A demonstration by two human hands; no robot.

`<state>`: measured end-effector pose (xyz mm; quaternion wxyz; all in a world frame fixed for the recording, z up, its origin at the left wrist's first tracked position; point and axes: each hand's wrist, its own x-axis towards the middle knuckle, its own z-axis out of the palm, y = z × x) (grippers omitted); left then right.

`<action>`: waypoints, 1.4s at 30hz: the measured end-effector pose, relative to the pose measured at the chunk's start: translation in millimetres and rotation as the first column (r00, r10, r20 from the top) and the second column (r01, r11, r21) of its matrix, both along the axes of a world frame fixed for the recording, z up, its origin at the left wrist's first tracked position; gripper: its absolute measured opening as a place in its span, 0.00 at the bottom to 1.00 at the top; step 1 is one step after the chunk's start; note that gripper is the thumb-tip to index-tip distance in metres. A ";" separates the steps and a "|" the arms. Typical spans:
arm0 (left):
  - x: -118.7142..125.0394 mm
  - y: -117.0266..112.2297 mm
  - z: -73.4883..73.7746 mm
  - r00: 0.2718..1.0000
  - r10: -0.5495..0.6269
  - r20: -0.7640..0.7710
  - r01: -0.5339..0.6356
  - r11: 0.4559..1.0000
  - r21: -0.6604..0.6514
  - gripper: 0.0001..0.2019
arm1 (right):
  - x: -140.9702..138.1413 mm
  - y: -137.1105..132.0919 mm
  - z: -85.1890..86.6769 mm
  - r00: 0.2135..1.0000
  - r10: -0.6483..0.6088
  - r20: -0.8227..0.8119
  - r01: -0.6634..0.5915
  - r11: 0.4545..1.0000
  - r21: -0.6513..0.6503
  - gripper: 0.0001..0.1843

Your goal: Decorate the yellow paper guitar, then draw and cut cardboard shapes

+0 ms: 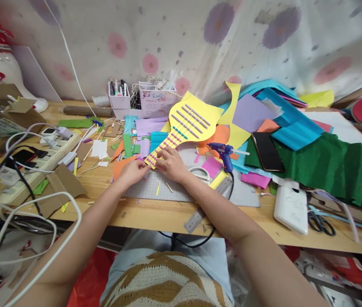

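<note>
A yellow paper guitar (pixel 191 119) with purple strips across its body and small pink and purple pieces along its neck lies tilted on a grey cutting mat (pixel 155 187). My left hand (pixel 133 170) has its fingers pinched at the near end of the neck. My right hand (pixel 172 164) is curled over the same end, fingertips pressed on the yellow paper. Both hands meet at the neck's tip. A few thin paper strips (pixel 158 187) lie on the mat just below my hands.
A blue glue gun (pixel 223 152) stands right of my hands beside a tape roll (pixel 200 172) and a ruler (pixel 204 207). Coloured paper, green felt (pixel 328 164) and a black phone (pixel 267 151) pile up at right. A power strip (pixel 36 166), cables and cardboard crowd the left. Pen holders (pixel 119 98) stand behind.
</note>
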<state>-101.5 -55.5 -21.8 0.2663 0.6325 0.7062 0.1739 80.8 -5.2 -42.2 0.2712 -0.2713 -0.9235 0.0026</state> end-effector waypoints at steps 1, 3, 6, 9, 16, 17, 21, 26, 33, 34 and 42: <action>-2.9 0.7 -1.6 1.000 0.009 0.007 -0.009 1.000 -0.004 0.17 | -0.1 0.0 -0.2 1.000 0.002 -0.001 -0.002 1.000 0.006 0.12; -7.1 0.9 -3.8 1.000 0.029 0.006 -0.029 0.999 -0.017 0.15 | -0.4 -0.2 -0.3 1.000 0.005 0.000 -0.005 1.000 0.012 0.12; -6.3 -1.8 -2.8 1.000 0.026 -0.011 -0.026 0.999 -0.034 0.13 | -1.0 -0.9 0.2 1.000 0.005 0.006 -0.005 1.000 -0.005 0.12; 0.6 -5.4 2.2 0.998 -0.020 -0.058 0.018 0.999 -0.036 0.12 | -1.3 -1.7 1.5 1.000 0.002 0.006 -0.002 0.999 -0.034 0.11; 5.5 -10.6 13.3 0.983 -0.037 -0.182 0.022 0.996 -0.086 0.12 | -0.8 -1.0 0.6 1.000 0.003 0.006 -0.003 0.999 -0.033 0.11; 5.7 -11.7 14.5 0.982 -0.044 -0.185 0.029 0.996 -0.087 0.12 | -0.7 -0.6 -0.6 1.000 0.003 0.004 -0.003 1.000 -0.026 0.12; 9.3 -15.4 18.5 0.971 -0.147 -0.187 0.140 0.989 -0.048 0.11 | -0.4 0.2 -4.0 1.000 0.004 -0.009 -0.004 1.000 0.001 0.12; 7.9 -15.0 18.3 0.961 -0.154 -0.230 0.148 0.988 -0.043 0.10 | -1.7 -1.9 -1.5 1.000 -0.005 -0.013 0.005 1.000 0.000 0.11; -0.6 -17.4 11.4 0.938 -0.264 -0.223 0.318 0.913 0.255 0.09 | -2.5 -1.9 -1.5 0.995 -0.069 -0.074 0.065 0.996 -0.056 0.08; -1.6 -17.4 10.5 0.932 -0.280 -0.229 0.340 0.892 0.296 0.09 | -2.4 -1.7 -2.0 0.994 -0.078 -0.079 0.073 0.995 -0.061 0.08; -6.3 -6.8 5.8 0.857 -0.504 -0.107 0.502 0.769 0.397 0.09 | -1.9 -0.6 -4.0 0.990 -0.109 -0.092 0.103 0.992 -0.067 0.10</action>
